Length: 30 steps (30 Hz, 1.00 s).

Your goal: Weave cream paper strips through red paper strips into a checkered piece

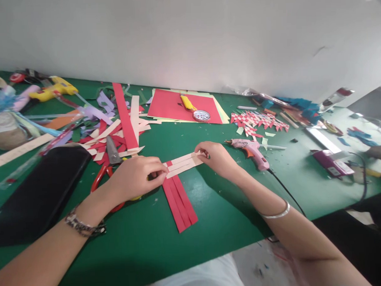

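Cream paper strips [185, 165], slit lengthwise, cross over red paper strips [181, 206] in front of me. One small red square shows between the cream strips near the crossing. My left hand [144, 176] pinches the paper at the crossing, thumb and fingers together. At the far right end of the cream strips, my right hand [216, 156] grips them between thumb and fingertips. The red strips hang toward the front edge, flat on the green table [144, 244]. Partly under my left hand lie red-handled scissors [112, 152].
Left of my hands are a black case [45, 194] and a heap of paper scraps [107, 129]. A pink glue gun [250, 151] with a cord lies right. Behind are red paper sheets [167, 105], a yellow cutter [187, 102] and red-and-cream woven pieces [255, 120]. Someone's hand [380, 155] shows far right.
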Each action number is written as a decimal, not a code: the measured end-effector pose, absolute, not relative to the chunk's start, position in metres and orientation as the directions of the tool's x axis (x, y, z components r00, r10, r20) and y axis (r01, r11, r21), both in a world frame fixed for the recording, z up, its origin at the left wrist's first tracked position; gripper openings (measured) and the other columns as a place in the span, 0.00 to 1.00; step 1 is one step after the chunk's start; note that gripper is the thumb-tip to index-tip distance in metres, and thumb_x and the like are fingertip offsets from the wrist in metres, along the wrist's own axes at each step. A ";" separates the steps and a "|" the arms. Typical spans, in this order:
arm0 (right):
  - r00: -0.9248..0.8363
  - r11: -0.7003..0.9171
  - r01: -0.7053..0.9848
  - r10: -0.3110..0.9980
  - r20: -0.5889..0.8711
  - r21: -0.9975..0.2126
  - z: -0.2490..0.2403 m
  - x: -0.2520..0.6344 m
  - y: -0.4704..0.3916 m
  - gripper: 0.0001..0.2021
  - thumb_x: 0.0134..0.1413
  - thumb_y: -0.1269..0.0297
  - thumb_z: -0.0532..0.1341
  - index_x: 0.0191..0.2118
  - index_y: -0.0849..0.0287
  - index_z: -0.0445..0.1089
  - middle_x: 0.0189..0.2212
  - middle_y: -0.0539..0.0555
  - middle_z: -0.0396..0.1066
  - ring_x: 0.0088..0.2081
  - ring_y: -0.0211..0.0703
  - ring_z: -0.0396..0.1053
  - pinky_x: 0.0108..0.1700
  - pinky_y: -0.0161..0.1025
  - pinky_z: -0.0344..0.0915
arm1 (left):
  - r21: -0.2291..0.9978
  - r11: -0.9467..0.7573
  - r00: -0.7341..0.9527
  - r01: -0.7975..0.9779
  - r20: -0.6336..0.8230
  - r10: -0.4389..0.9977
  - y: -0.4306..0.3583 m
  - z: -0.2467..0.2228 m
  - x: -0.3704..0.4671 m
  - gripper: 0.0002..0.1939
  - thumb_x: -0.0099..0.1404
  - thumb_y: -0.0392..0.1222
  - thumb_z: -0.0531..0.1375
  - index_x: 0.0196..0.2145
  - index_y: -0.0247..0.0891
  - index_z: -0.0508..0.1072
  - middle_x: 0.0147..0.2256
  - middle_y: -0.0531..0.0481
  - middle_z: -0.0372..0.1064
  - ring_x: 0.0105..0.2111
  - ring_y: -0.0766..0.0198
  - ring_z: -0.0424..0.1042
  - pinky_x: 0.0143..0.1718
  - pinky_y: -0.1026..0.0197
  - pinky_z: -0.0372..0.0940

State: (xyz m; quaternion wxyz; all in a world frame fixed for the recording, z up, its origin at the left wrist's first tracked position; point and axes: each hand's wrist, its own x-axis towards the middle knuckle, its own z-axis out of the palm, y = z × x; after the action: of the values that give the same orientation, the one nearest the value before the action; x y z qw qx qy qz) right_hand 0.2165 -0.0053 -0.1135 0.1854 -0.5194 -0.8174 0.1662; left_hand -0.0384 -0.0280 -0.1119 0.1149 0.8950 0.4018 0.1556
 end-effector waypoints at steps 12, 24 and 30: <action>-0.405 0.410 0.891 0.912 0.066 -0.195 -0.110 0.211 -0.010 0.09 0.58 0.77 0.52 0.39 0.61 0.67 0.37 0.56 0.69 0.33 0.41 0.65 0.33 0.34 0.54 | 0.344 -0.648 0.630 0.680 0.180 0.756 -0.028 -0.113 -0.038 0.17 0.64 0.46 0.49 0.30 0.43 0.77 0.32 0.53 0.74 0.27 0.65 0.69 0.29 0.63 0.57; -0.492 0.484 0.870 0.864 0.106 0.097 -0.110 0.216 -0.011 0.14 0.53 0.83 0.51 0.40 0.63 0.66 0.36 0.59 0.68 0.37 0.46 0.65 0.38 0.39 0.53 | 0.346 -0.634 0.626 0.691 0.152 0.765 -0.027 -0.112 -0.039 0.18 0.64 0.47 0.49 0.30 0.43 0.77 0.33 0.52 0.74 0.26 0.65 0.69 0.28 0.63 0.58; -0.436 0.394 0.899 0.844 0.311 0.190 -0.095 0.222 -0.025 0.14 0.58 0.79 0.48 0.42 0.61 0.68 0.35 0.59 0.66 0.35 0.46 0.61 0.38 0.41 0.53 | 0.391 -0.618 0.626 0.682 0.126 0.770 -0.027 -0.113 -0.041 0.18 0.64 0.47 0.49 0.30 0.42 0.77 0.34 0.51 0.74 0.28 0.65 0.71 0.29 0.64 0.60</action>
State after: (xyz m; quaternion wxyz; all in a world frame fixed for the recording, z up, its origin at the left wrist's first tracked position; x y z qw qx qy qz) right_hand 0.2223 -0.0253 -0.0952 0.0825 -0.5246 -0.8308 -0.1663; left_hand -0.0406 -0.0272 -0.1133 0.1547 0.8883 0.4085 0.1422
